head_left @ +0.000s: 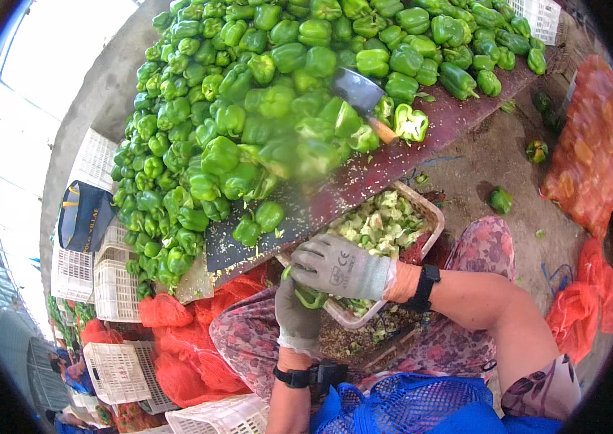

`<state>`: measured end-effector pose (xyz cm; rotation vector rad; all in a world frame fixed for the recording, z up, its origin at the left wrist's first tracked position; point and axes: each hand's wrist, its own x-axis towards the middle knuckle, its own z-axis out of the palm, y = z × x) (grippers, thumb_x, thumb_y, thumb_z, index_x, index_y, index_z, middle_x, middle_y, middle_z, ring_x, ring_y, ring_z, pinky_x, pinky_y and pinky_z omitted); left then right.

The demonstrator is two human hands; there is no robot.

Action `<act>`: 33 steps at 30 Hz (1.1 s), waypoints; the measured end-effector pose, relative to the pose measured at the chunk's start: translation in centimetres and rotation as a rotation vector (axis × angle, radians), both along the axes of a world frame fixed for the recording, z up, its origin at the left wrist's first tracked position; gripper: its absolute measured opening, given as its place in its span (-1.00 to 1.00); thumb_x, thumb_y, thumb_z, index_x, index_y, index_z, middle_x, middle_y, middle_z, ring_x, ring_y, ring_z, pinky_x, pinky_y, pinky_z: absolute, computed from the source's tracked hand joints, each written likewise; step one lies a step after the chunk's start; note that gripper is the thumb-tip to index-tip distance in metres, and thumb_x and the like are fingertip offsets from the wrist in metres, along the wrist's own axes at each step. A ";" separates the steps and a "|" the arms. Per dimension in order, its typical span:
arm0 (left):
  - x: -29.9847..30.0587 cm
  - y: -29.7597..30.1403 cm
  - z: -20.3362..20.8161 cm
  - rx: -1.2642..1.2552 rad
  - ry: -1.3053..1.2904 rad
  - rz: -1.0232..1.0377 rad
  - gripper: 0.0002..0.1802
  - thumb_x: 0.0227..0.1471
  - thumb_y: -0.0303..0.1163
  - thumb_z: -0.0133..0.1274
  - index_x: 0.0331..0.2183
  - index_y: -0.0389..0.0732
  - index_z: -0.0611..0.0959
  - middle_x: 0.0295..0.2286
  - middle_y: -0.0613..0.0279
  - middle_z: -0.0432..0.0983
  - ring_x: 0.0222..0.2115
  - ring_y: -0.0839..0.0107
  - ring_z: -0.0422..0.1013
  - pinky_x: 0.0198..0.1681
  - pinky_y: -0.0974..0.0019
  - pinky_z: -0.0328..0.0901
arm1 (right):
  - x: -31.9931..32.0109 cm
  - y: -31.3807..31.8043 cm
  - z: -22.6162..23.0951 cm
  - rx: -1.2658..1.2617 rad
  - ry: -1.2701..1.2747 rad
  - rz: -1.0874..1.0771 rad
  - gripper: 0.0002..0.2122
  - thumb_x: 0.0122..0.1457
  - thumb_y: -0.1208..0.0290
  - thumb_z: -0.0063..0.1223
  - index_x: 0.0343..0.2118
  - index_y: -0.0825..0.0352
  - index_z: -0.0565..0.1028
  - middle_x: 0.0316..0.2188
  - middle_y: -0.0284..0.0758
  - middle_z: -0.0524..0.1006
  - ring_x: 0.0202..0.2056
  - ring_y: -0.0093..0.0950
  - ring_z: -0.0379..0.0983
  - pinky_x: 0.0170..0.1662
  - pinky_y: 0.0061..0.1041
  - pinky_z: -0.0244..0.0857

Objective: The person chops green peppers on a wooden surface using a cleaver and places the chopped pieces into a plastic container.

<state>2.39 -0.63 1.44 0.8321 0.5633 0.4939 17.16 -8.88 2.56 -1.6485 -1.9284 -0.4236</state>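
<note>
"Where's the green pepper (309, 297)?"
"Partly hidden between the hands; the left hand (297, 316) grasps it from the near side; the right hand (339, 267) curls over it, though I cannot tell whether it grips."
"How will it handle?"
"Likely light, stiff, slick-skinned, prone to cracking; I'd cup its sides, sparing the thin walls."
"Any writing?"
"Printed marks on the right glove (350, 273); pale lettering on a dark bag-like item (84, 218), well left of both hands."
</note>
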 end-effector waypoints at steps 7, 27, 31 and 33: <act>-0.3 0.5 -0.4 -0.092 -0.117 -0.029 -0.52 0.18 -0.12 -0.18 0.03 -0.20 0.44 -0.02 0.16 0.42 0.01 0.23 0.35 0.12 0.07 0.22 | 0.2 1.0 -0.6 0.185 0.553 0.069 -0.84 -0.01 0.40 0.17 -0.32 0.16 0.51 -0.31 -0.36 0.48 -0.23 -0.30 0.45 -0.16 -0.32 0.36; 1.1 -1.7 -0.8 0.264 0.028 0.207 -0.49 0.23 -0.22 -0.23 0.17 -0.15 0.22 0.09 0.12 0.24 0.10 0.19 0.22 0.19 0.12 0.11 | -2.7 0.9 -1.3 -0.436 0.783 -0.117 -0.75 0.09 0.10 -0.02 -0.40 0.17 0.55 -0.39 -0.26 0.56 -0.34 -0.19 0.52 -0.27 -0.22 0.37; 1.1 -1.7 -0.8 0.251 0.004 0.179 -0.49 0.24 -0.17 -0.25 0.16 -0.14 0.26 0.08 0.11 0.28 0.08 0.18 0.25 0.18 0.11 0.14 | -2.2 0.6 -0.5 -0.442 0.682 -0.091 -0.76 0.07 0.12 0.02 -0.43 0.18 0.56 -0.39 -0.27 0.56 -0.36 -0.23 0.52 -0.29 -0.26 0.37; 1.1 -1.5 -0.6 0.245 0.017 0.212 -0.50 0.21 -0.12 -0.22 0.10 -0.17 0.36 0.01 0.10 0.37 0.02 0.20 0.32 0.13 0.10 0.20 | -2.2 0.3 -0.3 -0.427 0.666 -0.075 -0.77 0.07 0.13 0.05 -0.42 0.18 0.57 -0.39 -0.27 0.56 -0.36 -0.24 0.52 -0.29 -0.27 0.38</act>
